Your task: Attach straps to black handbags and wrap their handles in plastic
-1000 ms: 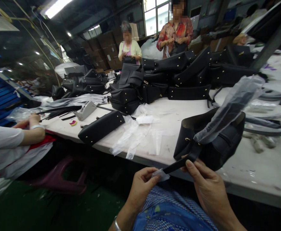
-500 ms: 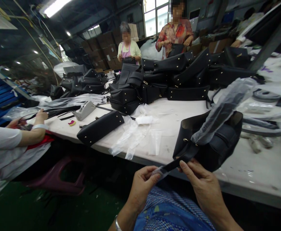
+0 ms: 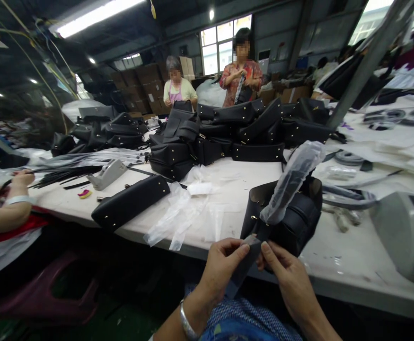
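A black handbag [image 3: 304, 220] stands gaping at the table's front edge. One handle rises from it inside a clear plastic sleeve [image 3: 288, 184]. A second strap [image 3: 244, 265] hangs toward me over the edge, with clear film around part of it. My left hand [image 3: 219, 265] is closed, pinching the film and strap between thumb and fingers. Close beside it, my right hand [image 3: 288, 272] pinches the strap's other edge near the bag, its fingertips partly hidden.
Loose plastic sleeves [image 3: 178, 215] and another black bag [image 3: 132, 201] lie to the left, near a grey tape dispenser [image 3: 106, 174]. Black bags [image 3: 221, 128] are piled behind. A large grey dispenser [image 3: 405, 237] sits at right. Co-workers [image 3: 242, 71] stand across the table; a co-worker's arm [image 3: 18, 199] is at left.
My left hand has moved up the strap, close to my right hand, and the film now sits nearer the bag. The view has shifted, bringing the grey dispenser in at right.
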{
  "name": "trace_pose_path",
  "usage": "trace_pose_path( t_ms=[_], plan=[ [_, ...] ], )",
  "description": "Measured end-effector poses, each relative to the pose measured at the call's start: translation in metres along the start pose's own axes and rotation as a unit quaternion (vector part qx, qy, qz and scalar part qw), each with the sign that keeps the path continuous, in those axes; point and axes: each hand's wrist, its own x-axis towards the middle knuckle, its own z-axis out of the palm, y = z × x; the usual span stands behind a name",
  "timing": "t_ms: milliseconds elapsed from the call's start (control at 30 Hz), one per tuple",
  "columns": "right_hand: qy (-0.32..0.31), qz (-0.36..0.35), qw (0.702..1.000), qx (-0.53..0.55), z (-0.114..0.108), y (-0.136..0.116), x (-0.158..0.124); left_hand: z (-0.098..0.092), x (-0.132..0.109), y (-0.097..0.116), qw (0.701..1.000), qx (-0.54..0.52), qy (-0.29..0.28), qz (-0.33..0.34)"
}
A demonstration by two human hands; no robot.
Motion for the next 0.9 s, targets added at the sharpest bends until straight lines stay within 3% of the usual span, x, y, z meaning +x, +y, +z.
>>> trace_pose_path(
  t_ms=[233, 533, 767, 900],
  plan=[
    [0.016, 0.013, 0.998, -0.057, -0.001, -0.011, 0.003, 0.011, 0.02, 0.004, 0.999, 0.015, 0.009, 0.028],
    [0.05, 0.022, 0.997, -0.046, 0.006, -0.007, 0.009, 0.014, 0.014, -0.005, 0.994, 0.042, 0.054, 0.082],
    [0.071, 0.022, 0.997, -0.032, 0.011, -0.005, 0.011, 0.011, 0.013, -0.022, 0.992, 0.073, 0.074, 0.069],
    [0.066, 0.006, 0.996, -0.055, 0.01, -0.005, 0.012, 0.012, 0.009, -0.023, 0.976, 0.14, 0.118, 0.115]
  ],
)
